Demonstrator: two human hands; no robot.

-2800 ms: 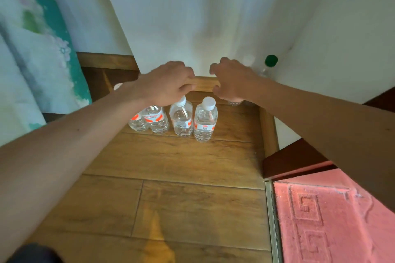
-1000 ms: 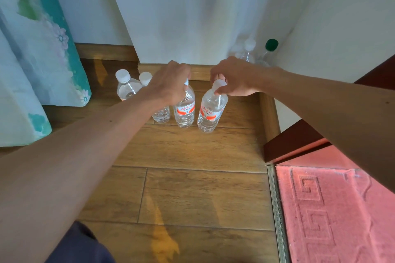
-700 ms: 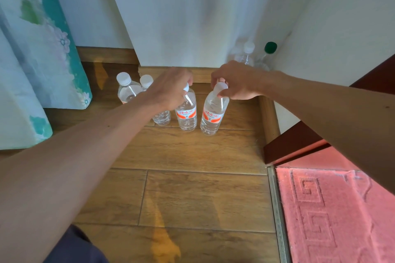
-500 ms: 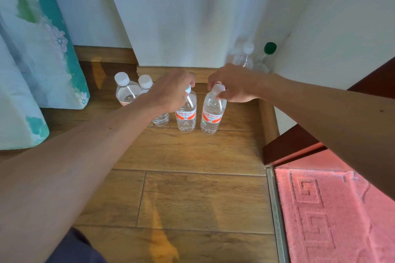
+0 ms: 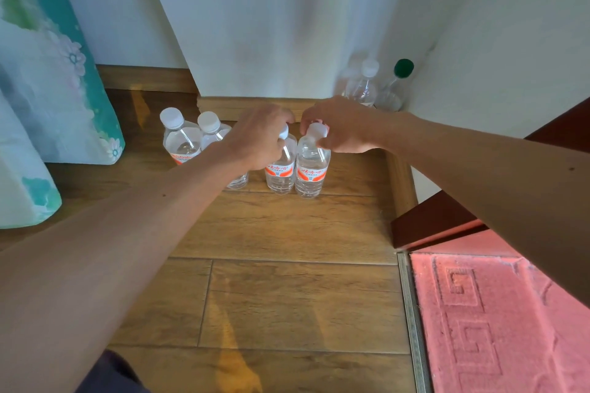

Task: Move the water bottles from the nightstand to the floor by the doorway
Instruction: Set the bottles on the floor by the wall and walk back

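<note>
Several clear water bottles with white caps and orange labels stand in a row on the wooden floor (image 5: 287,281) near the wall. My left hand (image 5: 255,137) grips the neck of one bottle (image 5: 281,174). Beside it, my right hand (image 5: 338,128) pinches the cap of the rightmost bottle (image 5: 311,172). Both of these bottles stand upright and touch the floor. A third bottle (image 5: 209,134) and a fourth bottle (image 5: 178,137) stand to the left, untouched; my left forearm hides part of the third.
A white-capped bottle (image 5: 364,86) and a green-capped bottle (image 5: 396,83) stand in the corner behind the white curtain (image 5: 271,25). A floral teal curtain (image 5: 48,89) hangs at the left. A red door edge (image 5: 447,217) and a pink mat (image 5: 498,313) lie at the right.
Both hands came down onto the two right-hand bottles and took hold of their tops. The tilted right bottle now stands upright, close against its neighbour.
</note>
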